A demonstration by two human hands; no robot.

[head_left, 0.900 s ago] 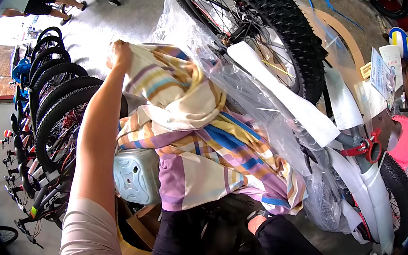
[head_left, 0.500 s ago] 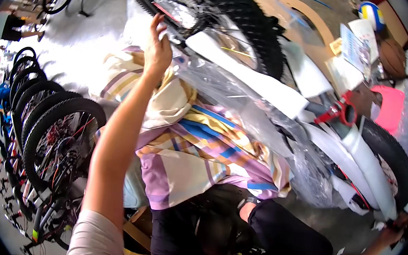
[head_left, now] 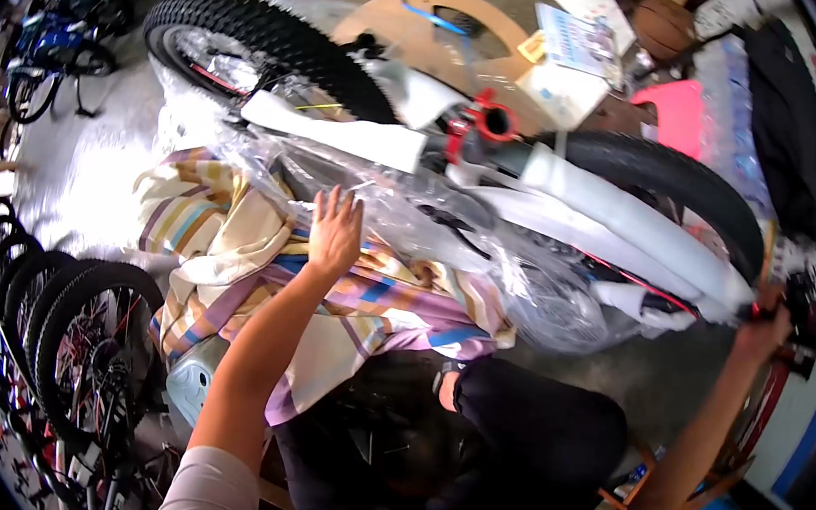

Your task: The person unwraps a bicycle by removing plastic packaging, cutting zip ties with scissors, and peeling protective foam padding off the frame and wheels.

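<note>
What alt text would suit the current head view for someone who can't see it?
A person's left hand is spread open over a crumpled striped cloth, while the right hand is at the right end of a bicycle part-wrapped in white foam and clear plastic. More bicycles stand in a row at picture left.

1. The left hand (head_left: 335,237) has let go of the striped cloth (head_left: 343,338); its fingers are now spread where cloth meets clear plastic (head_left: 562,318), contact unclear.
2. The cloth's lifted corner has dropped and lies slack.
3. The right hand (head_left: 764,331), unseen at first, now shows at the wrapped bicycle's (head_left: 621,244) right end.
4. The view has swung right, showing more of a black garment (head_left: 785,127).
</note>
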